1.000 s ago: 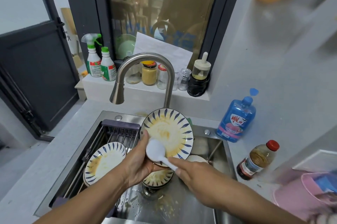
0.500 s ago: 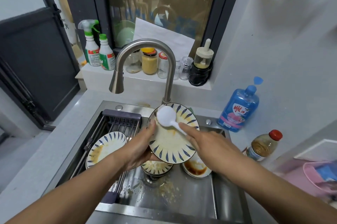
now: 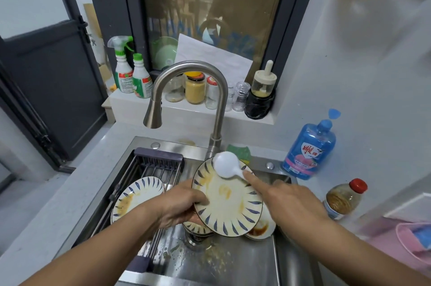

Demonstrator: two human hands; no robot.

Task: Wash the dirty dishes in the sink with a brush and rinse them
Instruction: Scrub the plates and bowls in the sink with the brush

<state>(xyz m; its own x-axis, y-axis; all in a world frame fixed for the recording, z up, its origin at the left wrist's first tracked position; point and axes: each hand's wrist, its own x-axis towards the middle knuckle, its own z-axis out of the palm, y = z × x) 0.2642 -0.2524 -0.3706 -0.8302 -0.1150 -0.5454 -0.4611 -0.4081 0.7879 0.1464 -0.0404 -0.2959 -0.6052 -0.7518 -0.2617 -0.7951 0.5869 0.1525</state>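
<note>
My left hand grips the left rim of a cream plate with blue leaf marks, held tilted over the steel sink. The plate carries yellow-brown smears. My right hand holds a white round-headed brush, index finger stretched along its handle, with the head pressed on the plate's upper rim. A second smeared plate leans on the dark drain rack at the left. A patterned bowl and a small sauce-stained dish lie under the held plate.
A curved steel faucet arches over the sink, no water running. A blue detergent bottle and a brown sauce bottle stand on the right counter. Spray bottles and jars line the window ledge. A pink basket sits far right.
The brush head has travelled from the plate's lower left, up across its face, to the upper rim. The plate has been lowered and tilted flatter. Less yellow smear shows on it.
</note>
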